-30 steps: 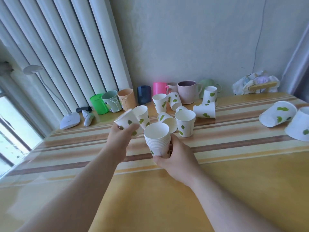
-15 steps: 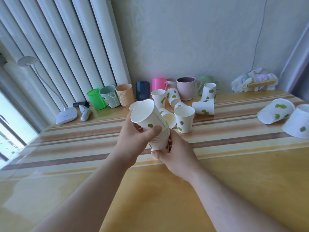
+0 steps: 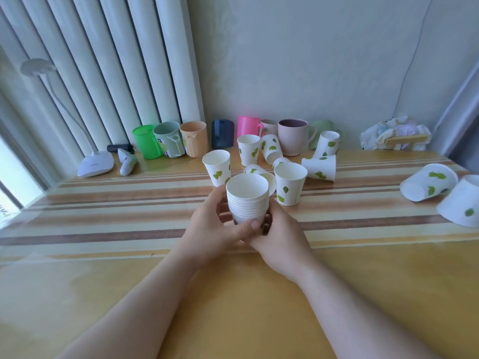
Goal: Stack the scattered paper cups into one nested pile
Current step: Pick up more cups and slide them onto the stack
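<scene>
- Stack (image 3: 247,200) of nested paper cups is held upright above the striped surface (image 3: 103,218), at the middle of the view, mouth open toward the camera.
- The left hand (image 3: 215,229) is wrapped around the lower left wall of the stack, thumb laid across the front near the base.
- The right hand (image 3: 280,237) is closed on the lower right wall and base; both hands are clamped on the same stack.
- Loose cups remain on the surface: one upright cup (image 3: 217,167) just behind and left of the stack, one upright cup (image 3: 289,183) just to its right, several more behind (some tipped on their sides), and two overturned cups (image 3: 429,182) well apart at the right edge.
- Thin paper walls are judged light and easily crushed; light pressure is advised.
- Each loose cup is best taken at the mid-wall, below the rolled rim (the stiffest part), and lowered straight into the top cup.
- Tilted entry is judged likely to jam or dent a rim.
- The task is judged partly done.
</scene>
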{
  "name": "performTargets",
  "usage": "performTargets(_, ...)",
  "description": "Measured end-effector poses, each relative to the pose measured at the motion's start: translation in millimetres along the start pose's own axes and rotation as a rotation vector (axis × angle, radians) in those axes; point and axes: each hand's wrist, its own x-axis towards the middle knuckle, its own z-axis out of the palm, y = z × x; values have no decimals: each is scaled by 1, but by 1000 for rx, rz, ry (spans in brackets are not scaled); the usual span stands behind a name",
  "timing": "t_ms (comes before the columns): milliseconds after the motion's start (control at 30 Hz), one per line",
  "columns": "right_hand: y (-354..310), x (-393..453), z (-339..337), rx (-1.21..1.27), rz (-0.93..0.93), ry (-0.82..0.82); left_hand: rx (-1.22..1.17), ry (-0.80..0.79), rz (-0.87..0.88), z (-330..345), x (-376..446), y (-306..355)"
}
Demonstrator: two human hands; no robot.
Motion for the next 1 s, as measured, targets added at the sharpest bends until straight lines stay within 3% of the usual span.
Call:
performTargets(133, 1, 1, 1, -47, 2, 2, 151, -52, -30, -1, 1, -10)
performTargets(300, -3, 0, -4, -65, -17, -30, 181, 56, -17, -5, 5, -11)
performTargets(467, -4, 6, -19, 24, 30, 330, 220, 151, -36, -9, 7, -15)
performTargets(567, -5, 29, -37, 210, 196, 510, 240, 123, -34, -8, 7, -15)
performTargets(700, 0, 60, -47, 62, 243, 472, 294, 83, -19, -8, 6, -15)
performTargets(867, -2, 82, -33, 72, 198, 379, 298, 69, -9, -9, 6, -15)
performTargets(1000, 6, 77, -23, 110, 176, 572, 325, 39, 34, -8, 6, -18)
